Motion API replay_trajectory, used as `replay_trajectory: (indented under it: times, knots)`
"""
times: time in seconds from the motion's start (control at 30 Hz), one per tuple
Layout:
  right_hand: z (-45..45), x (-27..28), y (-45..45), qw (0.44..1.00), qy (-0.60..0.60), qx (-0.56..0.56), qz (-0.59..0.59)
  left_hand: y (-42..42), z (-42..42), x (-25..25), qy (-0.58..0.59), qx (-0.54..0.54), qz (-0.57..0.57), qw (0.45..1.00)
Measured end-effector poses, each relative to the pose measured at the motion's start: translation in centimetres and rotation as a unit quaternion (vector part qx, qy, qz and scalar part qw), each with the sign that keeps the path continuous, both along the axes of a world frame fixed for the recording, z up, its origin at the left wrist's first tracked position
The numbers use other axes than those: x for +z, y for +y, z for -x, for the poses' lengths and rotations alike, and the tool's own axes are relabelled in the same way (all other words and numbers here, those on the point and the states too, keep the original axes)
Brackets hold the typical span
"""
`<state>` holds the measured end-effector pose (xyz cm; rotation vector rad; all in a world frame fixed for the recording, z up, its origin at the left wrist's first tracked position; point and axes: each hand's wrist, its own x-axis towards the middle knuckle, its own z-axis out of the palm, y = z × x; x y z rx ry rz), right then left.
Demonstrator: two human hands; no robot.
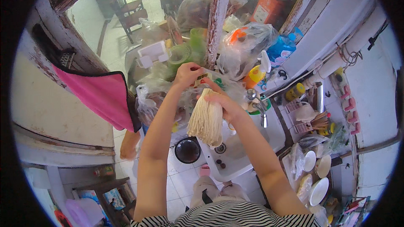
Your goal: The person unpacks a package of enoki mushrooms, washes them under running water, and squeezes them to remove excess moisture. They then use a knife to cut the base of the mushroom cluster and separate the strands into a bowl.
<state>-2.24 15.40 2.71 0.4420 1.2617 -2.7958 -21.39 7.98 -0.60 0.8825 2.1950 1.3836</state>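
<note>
My right hand (225,105) grips a bundle of enoki mushrooms (205,119) by its root end. The pale stems hang downward over the edge of the white sink (262,151). Farther forward, my left hand (188,73) pinches a clear plastic bag (206,75) that bears printed writing. The index finger of my right hand reaches toward that bag; whether it touches it I cannot tell. Behind the mushrooms, more crumpled plastic bags hide the ledge. A chrome faucet (260,107) stands just right of my right hand.
A black-rimmed round bucket (187,150) sits on the floor left of the sink. Near the faucet are a yellow spray bottle (256,74) and a blue detergent bottle (282,50). A pink towel (98,91) hangs at left. White bowls (318,191) line the right counter.
</note>
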Motion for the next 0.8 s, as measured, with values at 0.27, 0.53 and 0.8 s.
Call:
replay_trajectory:
  times: [0.27,0.53,0.8]
  knots:
    - [0.3,-1.3,1.7,1.0,0.006,-0.003,-0.03,-0.8,0.0,0.1,0.075,-0.006,-0.033,0.997]
    - [-2.8,-0.8,4.0,0.997,-0.027,-0.005,-0.077,-0.8,2.1,-2.8,0.199,0.056,-0.083,0.975]
    - [-3.0,0.4,5.2,0.993,-0.058,-0.04,-0.09,-3.5,-0.5,-0.1,0.217,0.059,0.096,0.97]
